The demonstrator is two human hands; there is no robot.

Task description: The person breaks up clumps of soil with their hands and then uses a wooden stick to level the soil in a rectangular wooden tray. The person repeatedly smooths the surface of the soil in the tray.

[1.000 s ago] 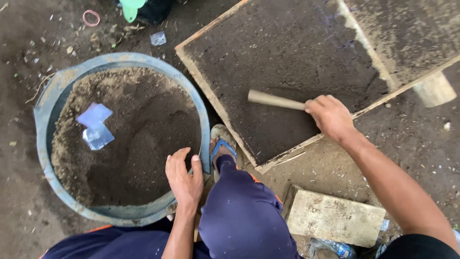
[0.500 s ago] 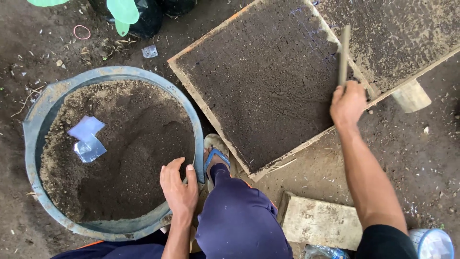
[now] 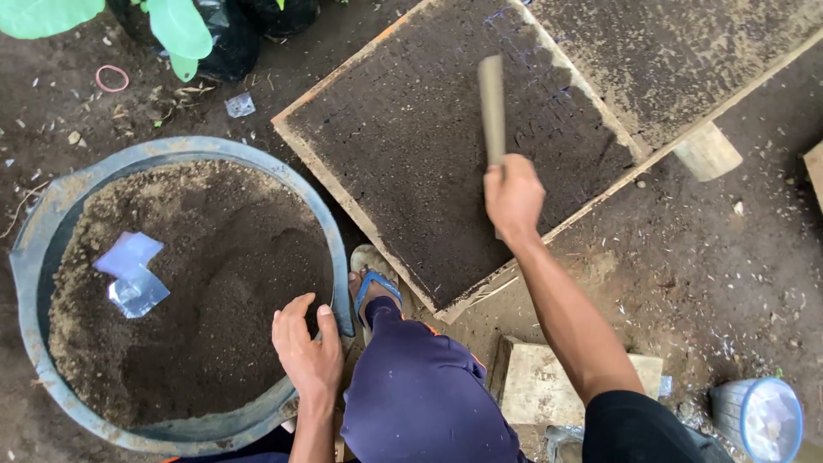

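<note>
My right hand [image 3: 513, 195] grips a short wooden stick [image 3: 491, 107], held over the soil-filled wooden tray [image 3: 411, 137]. My left hand [image 3: 307, 351] rests on the rim of the round basin [image 3: 51, 214] of soil (two clear plastic scraps [image 3: 130, 273] lie on top). Sandalled foot [image 3: 375, 287] between basin and tray.

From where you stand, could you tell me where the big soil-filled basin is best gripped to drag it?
Probably the near rim of the basin, from the person's side: the left hand already rests there, and the raised lip offers the only hold; the soil fills the inside.
</note>
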